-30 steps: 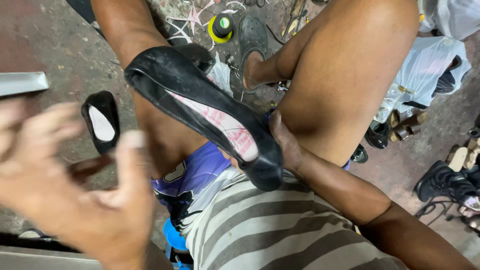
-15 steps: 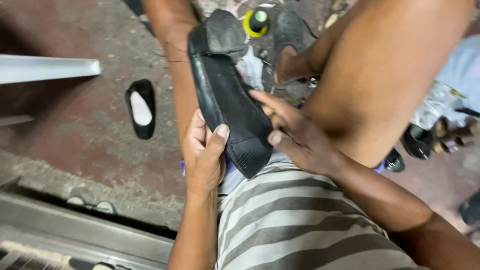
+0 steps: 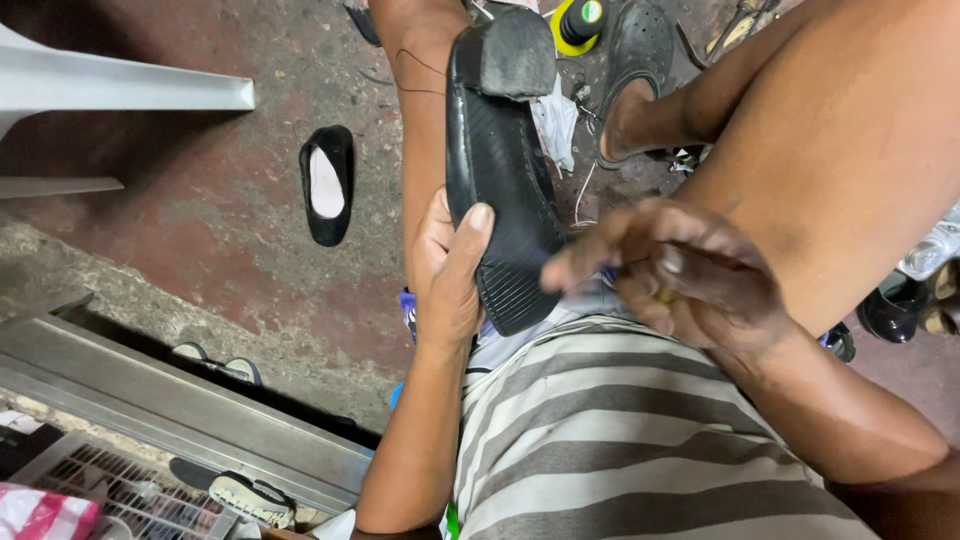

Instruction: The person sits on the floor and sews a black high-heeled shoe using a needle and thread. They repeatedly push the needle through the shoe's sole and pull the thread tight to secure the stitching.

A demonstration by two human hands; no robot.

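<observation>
Black shoe point(image 3: 505, 170): held sole-up over the person's lap, block heel at the far end, toe end nearest the striped shirt point(image 3: 620, 440). Long axis runs away from the body, tilted slightly leftward at the far end. Ribbed outsole faces the camera.

Left hand point(image 3: 450, 270): clamped on the shoe. Thumb lies across the sole's left edge near the forefoot; the remaining fingers wrap underneath, out of view. This hand carries the shoe's weight.

Right hand point(image 3: 670, 275): just to the right of the shoe's toe end, fingers loosely curled and partly blurred. A fingertip appears to reach the toe edge, but contact cannot be confirmed. Something small may sit between its fingers; too blurred to tell, so whether it grips anything is undetermined.

Key relation: the shoe lies to the left of the right hand, its toe end closest, heel farthest. The left hand is the nearer of the two, already on the shoe at mid-sole.

Surroundings, relative to the shoe: a black flat shoe with pale insole point(image 3: 327, 185) lies on the concrete floor point(image 3: 200, 230) well to the left. A small yellow-and-black can point(image 3: 578, 20) stands beyond the heel. A white plastic chair leg point(image 3: 130, 90) is far left. Bare legs flank the shoe either side.
</observation>
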